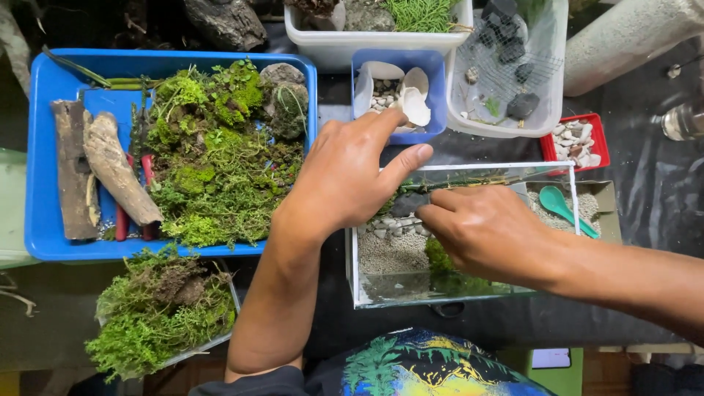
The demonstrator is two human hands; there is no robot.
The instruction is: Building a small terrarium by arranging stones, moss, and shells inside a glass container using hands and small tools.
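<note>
Both hands meet over the glass tank (356, 273); the right hand (480, 231) pinches a dark stone (408, 203) above pale pebbles (389, 229); the left hand (348, 176) rests open-fingered on the tank's rim, thumb beside the stone; a blue tray (44, 154) of moss (213, 165) lies left of it.

Both arms are bare and reach forward. The left arm comes up from the bottom, bent a bit at the wrist. The left hand (345, 176) shows its back, with the thumb stuck out to the right and the fingers curled down. The right arm comes in from the right side, low and nearly flat. The right hand (480, 231) also shows its back, its fingers bunched together and pointing left, close under the left thumb.
</note>
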